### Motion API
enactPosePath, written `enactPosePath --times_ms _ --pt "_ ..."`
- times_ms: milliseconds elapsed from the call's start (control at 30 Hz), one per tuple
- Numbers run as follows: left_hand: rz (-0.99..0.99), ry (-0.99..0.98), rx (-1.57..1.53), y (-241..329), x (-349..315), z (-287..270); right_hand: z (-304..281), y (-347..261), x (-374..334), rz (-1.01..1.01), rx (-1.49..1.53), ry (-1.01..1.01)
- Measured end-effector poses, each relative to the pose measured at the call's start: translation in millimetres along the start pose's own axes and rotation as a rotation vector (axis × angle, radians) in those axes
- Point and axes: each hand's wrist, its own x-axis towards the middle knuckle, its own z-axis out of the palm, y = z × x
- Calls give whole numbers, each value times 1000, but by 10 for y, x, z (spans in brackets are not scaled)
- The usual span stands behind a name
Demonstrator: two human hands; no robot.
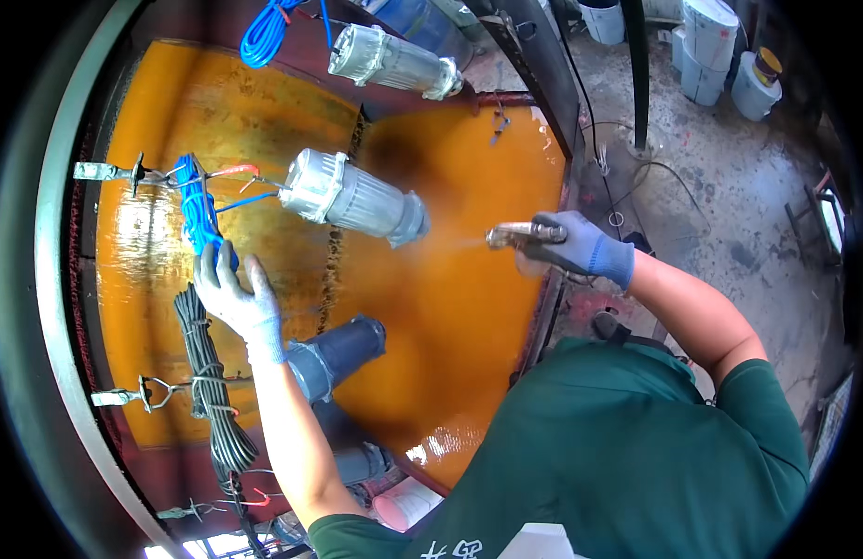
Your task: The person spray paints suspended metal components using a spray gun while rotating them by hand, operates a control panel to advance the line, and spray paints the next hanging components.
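In my gloved right hand (581, 244) is a metal spray gun (520, 233), its nozzle aimed left. A fine mist runs from it toward a silver-coated submersible pump (352, 197) that hangs tilted in front of an orange-wet panel (450, 307). My left hand (240, 303), gloved too, has its fingers stretched out at the lower end of a coiled blue cable (198, 210); they seem to touch it. Just below that hand hangs a bundled black cable (212, 391). A dark grey pump (338, 356) is partly behind my left forearm.
Another silver pump (394, 63) hangs at the far side with its own blue coil (264, 35). A curved metal rail (54, 233) with hooks (138, 174) runs along the left. White buckets (706, 56) stand on the floor at far right. A thin hose (678, 172) lies there.
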Motion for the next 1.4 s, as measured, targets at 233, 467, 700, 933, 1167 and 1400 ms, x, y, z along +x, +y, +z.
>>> enactPosePath --times_ms 233,467,700,933,1167,1400 --pt "-315 -42 53 -173 -613 278 0 8 266 -48 60 72" --pt "-736 -437 -633 1143 -2426 594 62 -32 320 4 43 33" --pt "-988 -1276 -738 2469 -4620 -190 67 23 367 -84 -94 15" --pt "-1179 -1639 -742 2974 -5841 -1230 -82 -141 395 -100 -220 -164" --pt "-1200 -1578 -836 3277 -5744 -880 -152 -229 436 -127 -191 -171" --pt "-1170 -1513 -902 3418 -5486 -496 -121 -237 550 -199 -153 36"
